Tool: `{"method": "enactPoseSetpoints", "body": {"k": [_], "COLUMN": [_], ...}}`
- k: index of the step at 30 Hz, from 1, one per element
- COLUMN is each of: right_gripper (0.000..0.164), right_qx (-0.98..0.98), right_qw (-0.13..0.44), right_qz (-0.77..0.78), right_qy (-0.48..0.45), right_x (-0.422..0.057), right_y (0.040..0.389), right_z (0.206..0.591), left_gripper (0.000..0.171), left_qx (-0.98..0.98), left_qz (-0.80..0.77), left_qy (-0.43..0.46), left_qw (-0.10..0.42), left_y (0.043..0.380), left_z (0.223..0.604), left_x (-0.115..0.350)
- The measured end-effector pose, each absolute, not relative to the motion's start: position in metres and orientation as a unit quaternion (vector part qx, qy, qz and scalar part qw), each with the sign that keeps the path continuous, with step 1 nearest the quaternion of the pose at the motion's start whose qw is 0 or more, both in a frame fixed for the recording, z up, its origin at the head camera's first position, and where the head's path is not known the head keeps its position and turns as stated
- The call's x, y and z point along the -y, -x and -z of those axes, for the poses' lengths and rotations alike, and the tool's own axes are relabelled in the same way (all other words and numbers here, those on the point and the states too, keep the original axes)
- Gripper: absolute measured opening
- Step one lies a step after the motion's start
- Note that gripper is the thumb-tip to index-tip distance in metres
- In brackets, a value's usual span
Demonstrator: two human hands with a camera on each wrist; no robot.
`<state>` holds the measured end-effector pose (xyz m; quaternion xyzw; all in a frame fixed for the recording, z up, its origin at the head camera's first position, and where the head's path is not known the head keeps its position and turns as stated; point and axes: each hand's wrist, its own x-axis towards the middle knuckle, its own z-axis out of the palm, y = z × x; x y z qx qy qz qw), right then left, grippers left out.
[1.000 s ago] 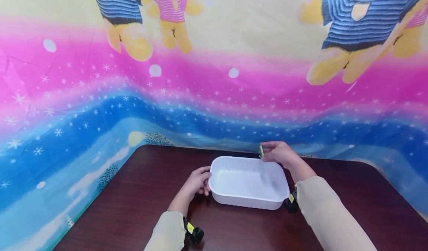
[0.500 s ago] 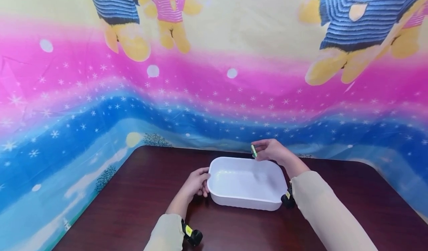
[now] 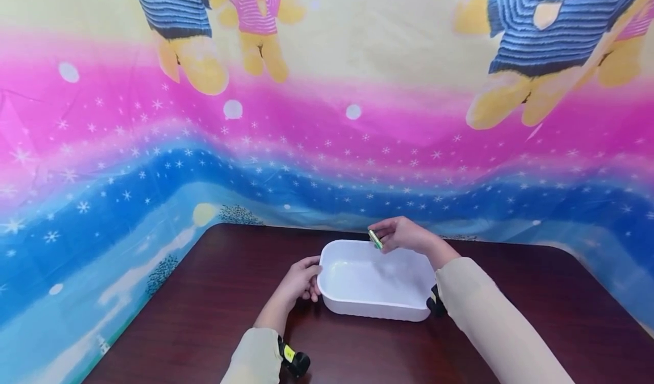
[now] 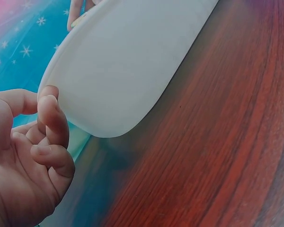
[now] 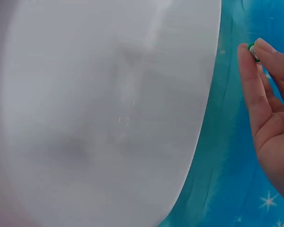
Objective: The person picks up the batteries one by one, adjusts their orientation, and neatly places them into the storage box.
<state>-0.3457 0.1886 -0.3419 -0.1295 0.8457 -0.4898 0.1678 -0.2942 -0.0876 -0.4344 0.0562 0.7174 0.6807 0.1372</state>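
A white rectangular plastic basin (image 3: pixel 378 279) stands on the table, its inside bare where it shows. My left hand (image 3: pixel 298 280) grips its left end; in the left wrist view that hand's thumb and fingertips (image 4: pixel 49 101) meet at the rim, the other fingers curled. My right hand (image 3: pixel 406 236) is raised over the basin's far side. Between its thumb and fingers it pinches a small green battery (image 3: pixel 375 239), held at a slant. Only the green-ringed end of the battery (image 5: pixel 253 52) shows in the right wrist view, the rest being hidden by the fingers.
The dark red-brown wooden table (image 3: pixel 204 304) reaches back to a printed cloth (image 3: pixel 327 134) with bears and snowflakes, which hangs behind it and along the left. A black wrist camera (image 3: pixel 296 361) sits on the left forearm.
My right hand has moved left along the basin's far side with the battery, which tilts more now. The left hand keeps its grip on the basin, which stays in place.
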Motion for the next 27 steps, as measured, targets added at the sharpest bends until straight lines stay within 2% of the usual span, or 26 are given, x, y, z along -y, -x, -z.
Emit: {"method": "enactPoseSetpoints", "body": {"k": [20,27], "right_gripper": [0.059,0.056], "right_qx": [-0.847,-0.856], "right_qw": [0.175,0.197], "right_qz": [0.467,0.423], "right_qy": [0.182,0.222], "right_x": [-0.178,-0.177], "right_y": [0.355,0.353], "right_z": [0.339,0.34], "left_gripper": [0.046,0.047], "left_qx": [-0.722,-0.719], "left_qz": [-0.675,-0.678], "left_qy": [-0.058,-0.06], "left_qw": [0.138,0.142], "left_y": [0.291,0.29], "left_z": [0.433,0.433], "left_x": [0.092,0.09]}}
